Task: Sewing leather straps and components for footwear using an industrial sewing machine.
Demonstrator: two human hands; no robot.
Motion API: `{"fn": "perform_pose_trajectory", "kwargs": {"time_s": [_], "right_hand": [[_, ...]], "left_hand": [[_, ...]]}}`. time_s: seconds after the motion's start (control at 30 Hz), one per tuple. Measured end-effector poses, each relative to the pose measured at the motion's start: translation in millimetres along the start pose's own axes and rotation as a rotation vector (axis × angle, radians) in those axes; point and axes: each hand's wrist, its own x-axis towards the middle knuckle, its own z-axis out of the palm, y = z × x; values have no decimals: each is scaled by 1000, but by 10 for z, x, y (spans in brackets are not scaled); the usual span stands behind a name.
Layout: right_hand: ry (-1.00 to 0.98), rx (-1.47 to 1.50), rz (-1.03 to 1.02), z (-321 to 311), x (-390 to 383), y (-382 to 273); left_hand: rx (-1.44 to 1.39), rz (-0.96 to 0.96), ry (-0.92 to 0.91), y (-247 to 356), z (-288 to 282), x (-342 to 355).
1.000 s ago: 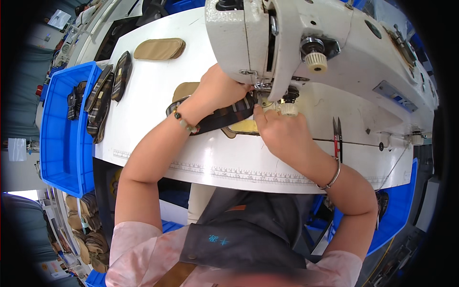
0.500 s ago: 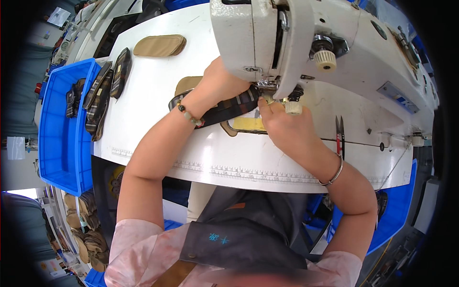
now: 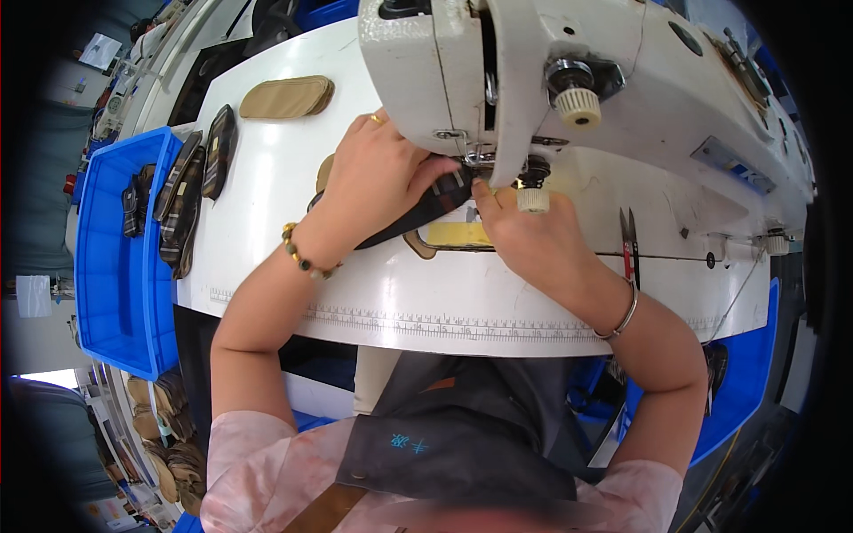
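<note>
A white sewing machine [image 3: 586, 80] stands on a white table [image 3: 426, 302]. Under its needle lies a dark strip-shaped piece [image 3: 418, 213] over a tan and yellow piece [image 3: 453, 235]. My left hand [image 3: 373, 178] lies flat on the dark piece and presses it toward the needle, fingertips close to the presser foot. My right hand [image 3: 524, 235] pinches the pieces just right of the needle, beside a cream knob [image 3: 533, 200]. The needle area is partly hidden by the machine head.
A blue bin [image 3: 115, 266] at the left holds several dark plaid pieces. More dark pieces [image 3: 218, 151] and a tan oval piece [image 3: 284, 96] lie on the table's left end. Red-handled snips [image 3: 628, 240] rest to the right. A printed ruler runs along the near edge.
Both hands have pushed the pieces further under the machine head toward the needle. The view has shifted slightly closer to the machine.
</note>
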Motion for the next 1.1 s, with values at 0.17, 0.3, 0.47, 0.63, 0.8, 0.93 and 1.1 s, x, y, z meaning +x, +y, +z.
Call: {"fn": "perform_pose_trajectory", "kwargs": {"time_s": [0.17, 0.3, 0.47, 0.63, 0.8, 0.93, 1.1], "right_hand": [[7, 25, 16, 5, 16, -17], [-53, 4, 60, -8, -25, 9], [-88, 33, 56, -78, -59, 50], [-113, 52, 71, -79, -72, 77], [-112, 69, 80, -63, -71, 43], [-117, -7, 38, -97, -57, 8], [-80, 32, -2, 15, -108, 5]], "left_hand": [[-183, 123, -5, 62, 16, -176], [-141, 142, 14, 85, 84, -154], [-152, 121, 20, 29, 101, -142], [-195, 87, 11, 15, 99, -123], [-151, 74, 17, 18, 91, -112], [-190, 32, 22, -9, 123, -115], [-261, 20, 43, -27, 147, -100]]}}
